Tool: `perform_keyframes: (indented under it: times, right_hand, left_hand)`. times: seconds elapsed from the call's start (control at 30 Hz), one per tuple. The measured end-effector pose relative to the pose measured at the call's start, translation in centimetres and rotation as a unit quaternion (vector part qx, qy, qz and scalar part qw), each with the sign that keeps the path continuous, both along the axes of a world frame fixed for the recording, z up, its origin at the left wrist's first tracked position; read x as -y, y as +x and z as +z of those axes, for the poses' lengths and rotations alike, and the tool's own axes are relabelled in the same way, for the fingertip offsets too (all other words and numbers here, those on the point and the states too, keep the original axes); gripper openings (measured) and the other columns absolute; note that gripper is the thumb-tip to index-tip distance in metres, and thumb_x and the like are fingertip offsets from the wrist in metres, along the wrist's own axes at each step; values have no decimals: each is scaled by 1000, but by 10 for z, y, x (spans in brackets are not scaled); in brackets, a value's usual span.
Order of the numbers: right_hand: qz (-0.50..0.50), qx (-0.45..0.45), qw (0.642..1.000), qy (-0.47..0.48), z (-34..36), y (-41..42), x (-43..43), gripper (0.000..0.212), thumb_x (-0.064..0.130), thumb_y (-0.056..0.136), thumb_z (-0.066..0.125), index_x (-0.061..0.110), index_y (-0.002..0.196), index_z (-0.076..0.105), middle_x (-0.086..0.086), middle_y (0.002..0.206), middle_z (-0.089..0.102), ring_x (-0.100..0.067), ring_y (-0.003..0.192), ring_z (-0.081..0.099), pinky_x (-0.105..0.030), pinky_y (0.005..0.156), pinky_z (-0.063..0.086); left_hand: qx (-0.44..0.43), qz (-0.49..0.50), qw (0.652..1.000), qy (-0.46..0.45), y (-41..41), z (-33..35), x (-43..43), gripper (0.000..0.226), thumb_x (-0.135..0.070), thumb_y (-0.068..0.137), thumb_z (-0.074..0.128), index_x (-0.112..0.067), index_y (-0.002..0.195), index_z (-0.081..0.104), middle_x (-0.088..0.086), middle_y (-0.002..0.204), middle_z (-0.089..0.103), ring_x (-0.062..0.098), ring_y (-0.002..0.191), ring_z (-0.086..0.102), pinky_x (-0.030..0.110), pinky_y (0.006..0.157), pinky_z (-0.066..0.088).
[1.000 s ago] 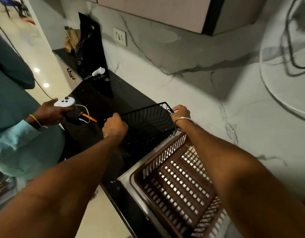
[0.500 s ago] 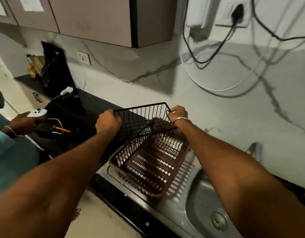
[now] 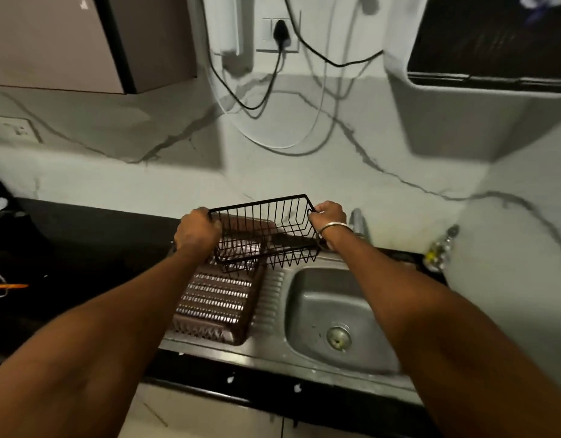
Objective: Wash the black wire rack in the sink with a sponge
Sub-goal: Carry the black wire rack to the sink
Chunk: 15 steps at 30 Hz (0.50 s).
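A: Biggest first. What's the setting?

B: Marble-veined wall (image 3: 146,172) behind, black counter (image 3: 83,248) along it. Steel sink (image 3: 307,292) set in the counter, drain (image 3: 338,336) in the basin floor, ribbed drainboard on its left.

A: On the drainboard?

B: Brown plastic tray (image 3: 216,308), slotted bottom, sits flat there, just beside the basin.

A: And the rack?

B: Black wire rack (image 3: 266,232) held up in the air, roughly level, over the far end of the brown tray and the back left corner of the basin. Not in the basin.

A: Hands?

B: Left hand (image 3: 195,230) clenched round the rack's left end rim. Right hand (image 3: 328,216) grasping the right end rim, fingers curled over the top wire; a thin bangle (image 3: 333,227) on that wrist.

A: Smaller things?

B: Tap (image 3: 359,224) just behind the right wrist. A blurred bottle (image 3: 440,248) on the counter at the far right. Plug in a wall socket (image 3: 280,34) above, cables looping down.
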State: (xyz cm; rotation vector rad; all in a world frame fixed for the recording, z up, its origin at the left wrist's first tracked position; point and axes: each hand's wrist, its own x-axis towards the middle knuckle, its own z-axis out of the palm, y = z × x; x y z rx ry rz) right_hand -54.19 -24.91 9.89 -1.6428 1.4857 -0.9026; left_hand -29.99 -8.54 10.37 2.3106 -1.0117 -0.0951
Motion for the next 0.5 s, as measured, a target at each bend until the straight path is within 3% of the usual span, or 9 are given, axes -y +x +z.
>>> perform_keyframes:
  times: [0.07,0.17,0.23,0.3,0.4,0.5]
  right_hand:
    - [-23,5,1000,3,-3,-28,-10,10,6,83,67,15,80,70,-10,102,76,-35,101,71,-38,89,59]
    - [-50,7,999,0,-11,-70,-24,7,5,81,62,5,83,69,-1,120,73,-31,84,69,-27,63,52]
    - [-80,33,996,13,-16,-97,-32,4,9,82,65,10,86,65,-2,104,74,-25,77,67,-20,53,44]
    - [-104,60,992,28,-21,-122,-38,13,8,85,69,16,76,64,-3,81,71,-17,65,64,-15,47,43]
    - [-114,53,991,34,-31,-156,-38,10,9,85,70,10,75,70,-12,80,73,-21,68,65,-24,60,51]
    - [-122,67,990,39,-44,-187,-34,9,9,88,71,5,80,74,-13,76,70,-22,68,60,-30,63,48]
  left_hand:
    - [4,-27,1000,-5,-20,-4,2,25,-32,101,63,-12,112,72,18,106,75,42,99,71,48,88,60]
    - [-1,-63,998,-3,-49,-10,4,21,-32,99,62,-14,107,71,14,98,75,35,89,70,45,83,61]
    - [-10,-79,997,4,-67,-15,9,25,-38,96,60,-17,106,71,15,99,75,36,89,71,46,85,62]
    - [-23,-87,996,7,-87,-18,13,31,-40,94,61,-15,108,73,19,103,75,41,96,71,45,88,61]
    - [-29,-106,994,-4,-120,-18,20,38,-44,98,64,-11,113,76,23,110,75,44,106,71,45,89,57]
    - [-44,-124,991,-6,-147,-22,34,30,-38,100,67,-12,109,79,22,108,76,42,106,71,42,89,55]
